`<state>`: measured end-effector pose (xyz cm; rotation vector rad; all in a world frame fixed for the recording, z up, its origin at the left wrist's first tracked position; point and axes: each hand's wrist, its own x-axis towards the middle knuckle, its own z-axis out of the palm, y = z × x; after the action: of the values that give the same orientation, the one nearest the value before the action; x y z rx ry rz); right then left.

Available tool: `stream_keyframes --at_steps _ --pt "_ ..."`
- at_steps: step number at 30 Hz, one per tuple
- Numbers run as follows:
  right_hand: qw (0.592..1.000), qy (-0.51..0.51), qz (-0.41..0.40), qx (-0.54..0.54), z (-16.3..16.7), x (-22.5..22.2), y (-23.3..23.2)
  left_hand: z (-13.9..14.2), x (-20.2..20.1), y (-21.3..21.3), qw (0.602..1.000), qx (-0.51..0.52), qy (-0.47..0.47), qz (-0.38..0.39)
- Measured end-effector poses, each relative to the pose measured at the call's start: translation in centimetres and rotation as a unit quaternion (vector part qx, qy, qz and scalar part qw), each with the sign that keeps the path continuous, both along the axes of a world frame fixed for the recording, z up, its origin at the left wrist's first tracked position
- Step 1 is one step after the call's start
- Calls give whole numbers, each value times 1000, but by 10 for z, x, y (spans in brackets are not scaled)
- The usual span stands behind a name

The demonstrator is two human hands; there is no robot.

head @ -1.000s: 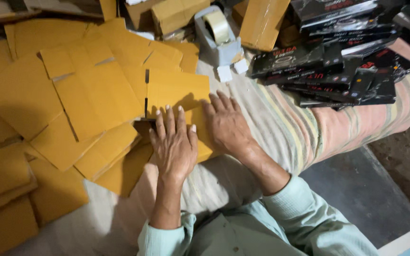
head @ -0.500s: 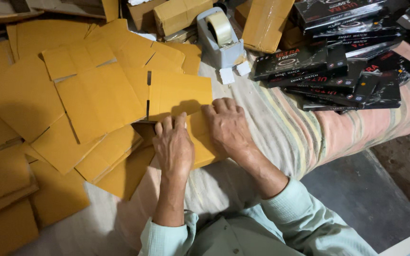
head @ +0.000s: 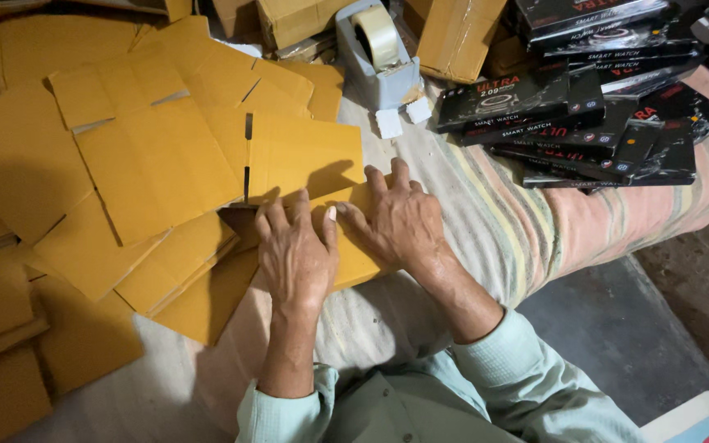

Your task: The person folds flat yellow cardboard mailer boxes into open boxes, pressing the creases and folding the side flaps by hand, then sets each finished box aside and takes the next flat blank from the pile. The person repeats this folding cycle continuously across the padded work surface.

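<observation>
Our left hand [head: 293,254] and right hand [head: 400,221] lie flat, fingers spread, gripping nothing, pressing a flattened cardboard box [head: 305,164] at centre to hold it down; tape dispenser [head: 379,53] at twelve o'clock.

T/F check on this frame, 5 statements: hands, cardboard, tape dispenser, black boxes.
1. Both hands press flat on a folded cardboard blank: true. The left hand and right hand lie palm down on the yellow cardboard blank.
2. The right hand holds the tape dispenser: false. The grey tape dispenser stands apart, beyond the cardboard, untouched.
3. The black boxes are stacked to the person's right: true. The black boxes sit in a loose pile on the striped cloth.
4. The flat cardboard sheets lie mostly to the right: false. The cardboard sheets spread out on the left.
5. The person's sleeves are dark red: false. The sleeve is pale green.
</observation>
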<state>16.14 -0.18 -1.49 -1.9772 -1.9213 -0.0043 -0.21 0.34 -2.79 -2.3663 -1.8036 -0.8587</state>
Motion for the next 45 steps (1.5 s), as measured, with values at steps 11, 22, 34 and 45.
stream_keyframes --at_steps 11,22,34,45 --pt "1000 5 -5 16 -4 1 1 8 1 0 995 -90 -24 28" --pt "999 -12 -2 40 -2 0 1 10 1 -1 996 -80 -2 30" --pt "999 -36 4 1 -9 3 -2 2 -1 -1 998 -62 6 23" --pt "997 -5 -7 73 -14 2 2 2 2 1 995 -90 23 34"
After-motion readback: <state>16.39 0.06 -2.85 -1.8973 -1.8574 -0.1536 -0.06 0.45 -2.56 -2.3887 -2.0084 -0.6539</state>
